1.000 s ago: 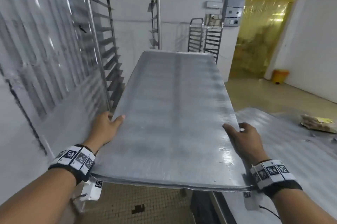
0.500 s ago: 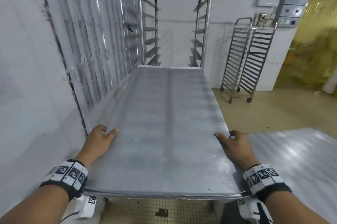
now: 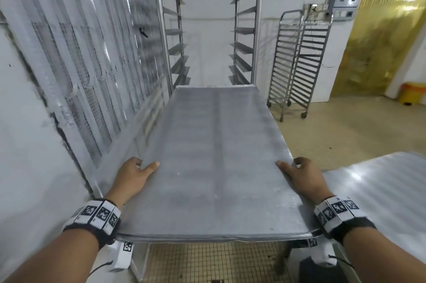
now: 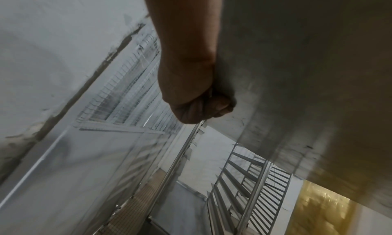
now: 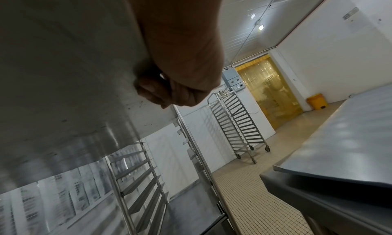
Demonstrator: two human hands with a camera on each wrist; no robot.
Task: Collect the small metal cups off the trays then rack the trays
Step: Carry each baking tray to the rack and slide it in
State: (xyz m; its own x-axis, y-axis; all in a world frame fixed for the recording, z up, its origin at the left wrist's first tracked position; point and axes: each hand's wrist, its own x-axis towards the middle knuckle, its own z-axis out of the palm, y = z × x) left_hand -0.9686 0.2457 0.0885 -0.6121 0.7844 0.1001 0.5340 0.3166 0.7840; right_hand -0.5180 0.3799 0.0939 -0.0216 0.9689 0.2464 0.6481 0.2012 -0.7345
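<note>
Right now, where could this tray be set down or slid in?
Tall rack ahead: its runners in view carry nothing. Bare floor lies between the folded racks and table. Both hands grip the tray.

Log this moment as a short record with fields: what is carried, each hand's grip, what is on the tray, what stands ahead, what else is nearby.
carried: one flat metal tray, held level, long axis pointing forward
left hand: grips the tray's left edge, thumb on top, fingers curled under
right hand: grips the tray's right edge, same way
tray surface: bare, no cups visible
ahead: tall open rack with side rails, no trays visible in it, just beyond the tray's far end
nearby: two more wheeled racks by the wall; another tray at right
</note>
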